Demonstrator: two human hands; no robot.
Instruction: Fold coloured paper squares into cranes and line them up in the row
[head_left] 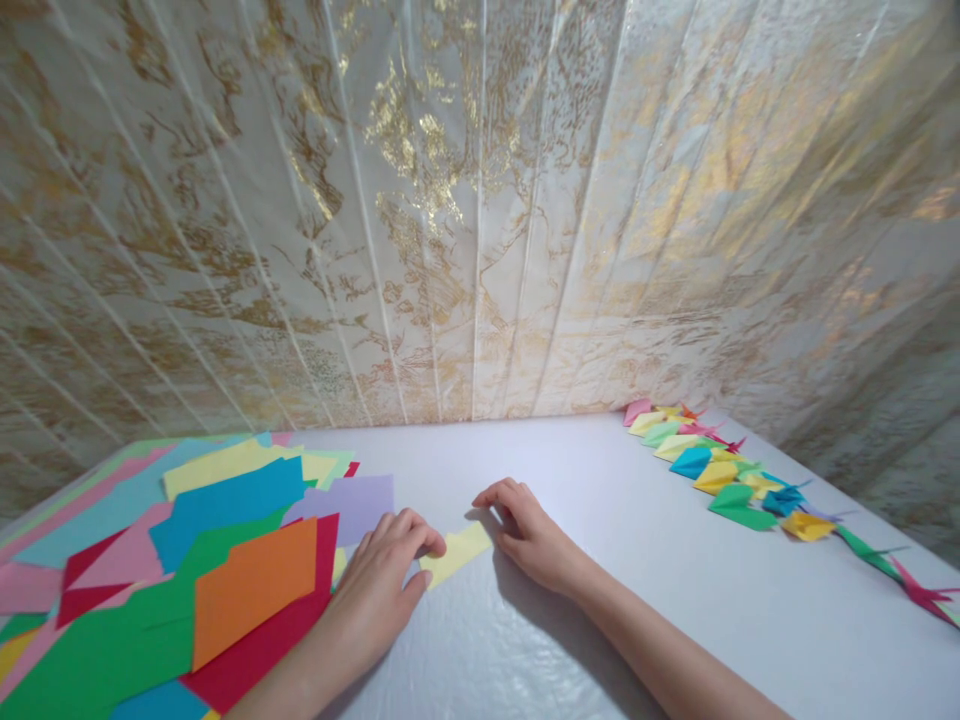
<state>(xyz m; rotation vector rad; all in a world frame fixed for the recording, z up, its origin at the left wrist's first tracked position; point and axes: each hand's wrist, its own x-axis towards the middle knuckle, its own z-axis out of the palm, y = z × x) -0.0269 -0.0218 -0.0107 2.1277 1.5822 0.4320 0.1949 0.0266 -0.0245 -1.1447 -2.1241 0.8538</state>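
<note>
A small pale yellow piece of paper [459,553] lies on the white table between my two hands. My left hand [391,560] is at its left end, thumb and index finger apart; the fingertips overlap the paper's edge, and I cannot tell how firmly they touch it. On the other side, my right hand [531,530] hovers just beyond the paper's right end. Its fingers are loosely bent, with a gap to the thumb and nothing between them. Beside my left hand, a lilac sheet [358,505] sticks out from the paper pile.
Coloured sheets spread over the left of the table, among them an orange sheet [259,590] and a blue sheet [232,500]. Several folded paper figures, one of them green [739,507], line the right edge. A white and gold patterned curtain [450,250] hangs behind the table [570,460].
</note>
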